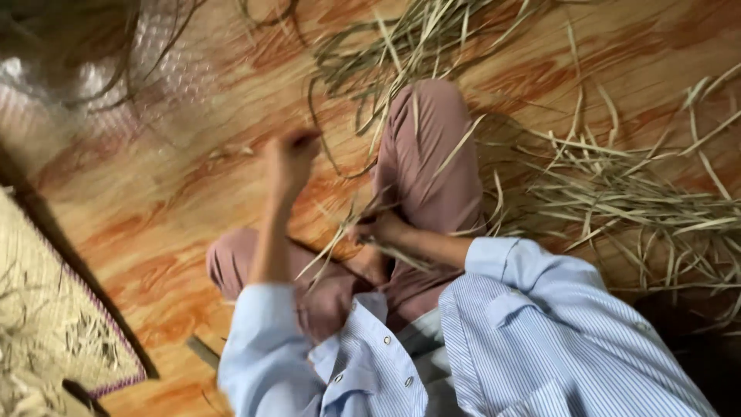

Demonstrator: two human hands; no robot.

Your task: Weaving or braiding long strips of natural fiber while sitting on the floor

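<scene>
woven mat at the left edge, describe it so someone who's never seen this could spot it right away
Start from the glossy orange-brown wood-pattern floor and go to its lower left corner. The woven mat lies flat there, pale straw-coloured, partly cut off by the picture's edge. Unlike the loose dry leaf strips heaped on the right, it is tightly plaited and has a purple border.

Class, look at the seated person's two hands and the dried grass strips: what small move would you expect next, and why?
Probably the raised left hand comes back down to the strips that the right hand pinches over the lap. Its grip looks closed but blurred, so whether it holds a strand is unclear. More loose grass lies on the wooden floor to the right.
</scene>
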